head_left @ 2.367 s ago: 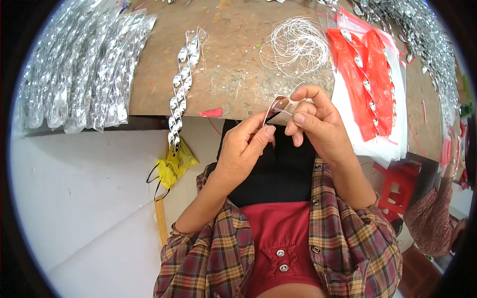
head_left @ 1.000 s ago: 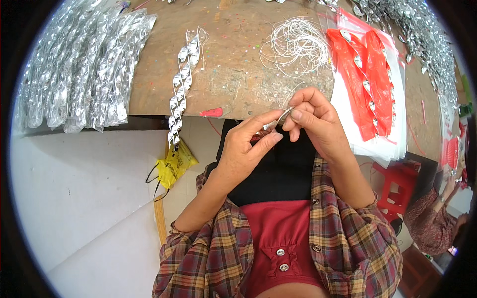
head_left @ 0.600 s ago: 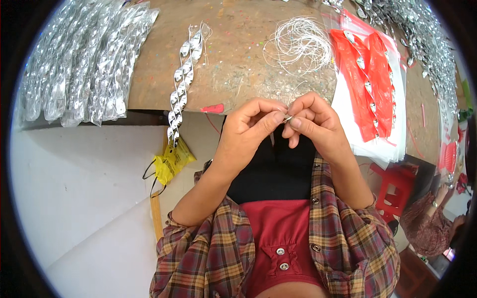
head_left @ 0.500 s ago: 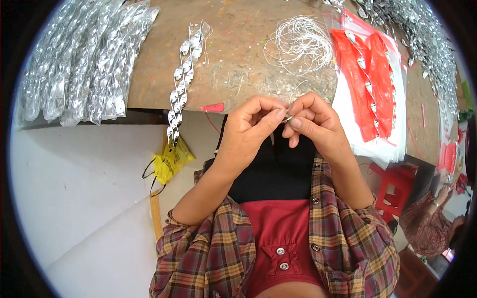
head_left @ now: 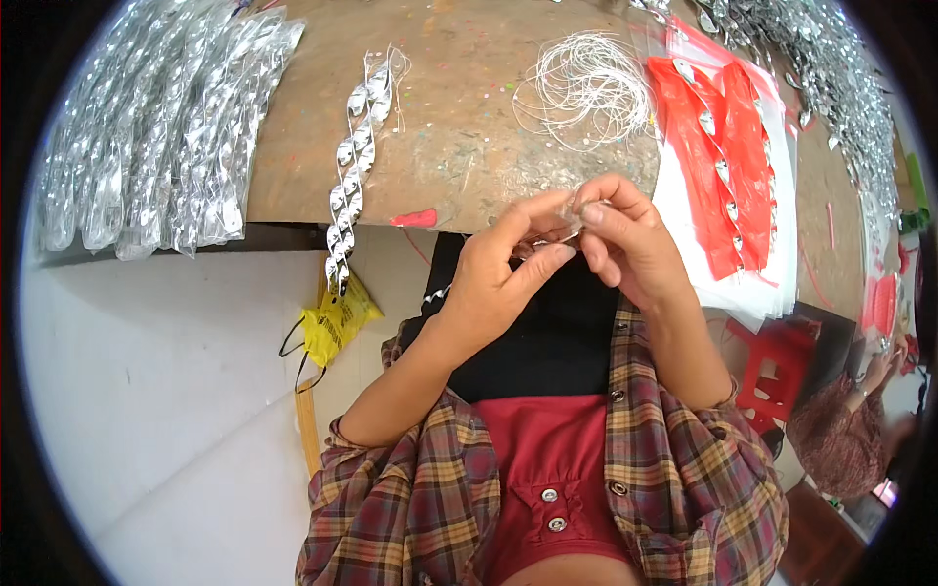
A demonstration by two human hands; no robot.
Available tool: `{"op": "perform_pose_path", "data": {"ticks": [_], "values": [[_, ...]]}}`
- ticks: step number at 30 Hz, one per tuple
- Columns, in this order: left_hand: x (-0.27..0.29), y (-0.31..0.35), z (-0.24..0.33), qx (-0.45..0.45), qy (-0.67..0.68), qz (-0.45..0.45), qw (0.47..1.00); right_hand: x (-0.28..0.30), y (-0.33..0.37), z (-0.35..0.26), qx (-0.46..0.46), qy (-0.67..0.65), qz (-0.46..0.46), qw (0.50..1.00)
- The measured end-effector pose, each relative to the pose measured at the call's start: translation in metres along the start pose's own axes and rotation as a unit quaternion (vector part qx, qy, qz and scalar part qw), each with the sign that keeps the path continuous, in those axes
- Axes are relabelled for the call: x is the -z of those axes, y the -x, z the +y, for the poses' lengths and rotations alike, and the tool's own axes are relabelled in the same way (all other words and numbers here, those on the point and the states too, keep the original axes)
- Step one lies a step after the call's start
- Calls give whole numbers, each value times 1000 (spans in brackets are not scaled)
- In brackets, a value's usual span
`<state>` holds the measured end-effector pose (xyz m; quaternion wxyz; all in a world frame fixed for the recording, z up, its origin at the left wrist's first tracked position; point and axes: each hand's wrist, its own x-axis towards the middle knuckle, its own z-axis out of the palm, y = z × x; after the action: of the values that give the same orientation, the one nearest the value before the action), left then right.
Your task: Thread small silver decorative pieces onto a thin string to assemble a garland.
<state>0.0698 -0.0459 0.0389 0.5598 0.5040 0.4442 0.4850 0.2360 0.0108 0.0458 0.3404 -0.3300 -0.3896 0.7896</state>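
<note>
My left hand (head_left: pixel 506 269) and my right hand (head_left: pixel 627 234) meet over my lap, just off the table's near edge. Pinched in the right fingertips is a small shiny silvery piece (head_left: pixel 575 223), partly hidden by the fingers. The left fingers curl around its other side, thumb stretched along below; how firmly they grip does not show. A short bit of twisted silver strip (head_left: pixel 437 295) peeks out beside my left wrist. Left of the hands, two silver twisted strips (head_left: pixel 350 181) hang partly over the table edge, with white strings at their top.
The worn brown table (head_left: pixel 459 146) carries a coil of white string (head_left: pixel 586 88), bagged silver twists (head_left: pixel 166 127) at left, and a red bag (head_left: pixel 718 166) on white plastic sheets at right. A silver heap (head_left: pixel 831 88) lies far right. Another person (head_left: pixel 845 439) sits beyond a red stool (head_left: pixel 777 366).
My fingers have shifted from a tight thumb-to-thumb pinch to a looser hold. The right fingertips are slightly higher and more of the silvery piece shows. The left thumb has moved lower.
</note>
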Motion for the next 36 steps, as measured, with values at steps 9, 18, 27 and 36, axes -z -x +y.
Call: {"op": "perform_pose_path", "data": {"ticks": [9,18,27,36], "values": [[27,8,22,-79,-231,-13,970,20,-4,6,9,-127,-15,992],[39,29,9,-5,-161,-4,987,24,-8,15,17,-196,-49,979],[45,32,1,89,-137,-59,985,18,-5,11,9,-144,-21,989],[20,13,-3,168,200,-76,962,1,2,15,-72,-95,-53,992]]}}
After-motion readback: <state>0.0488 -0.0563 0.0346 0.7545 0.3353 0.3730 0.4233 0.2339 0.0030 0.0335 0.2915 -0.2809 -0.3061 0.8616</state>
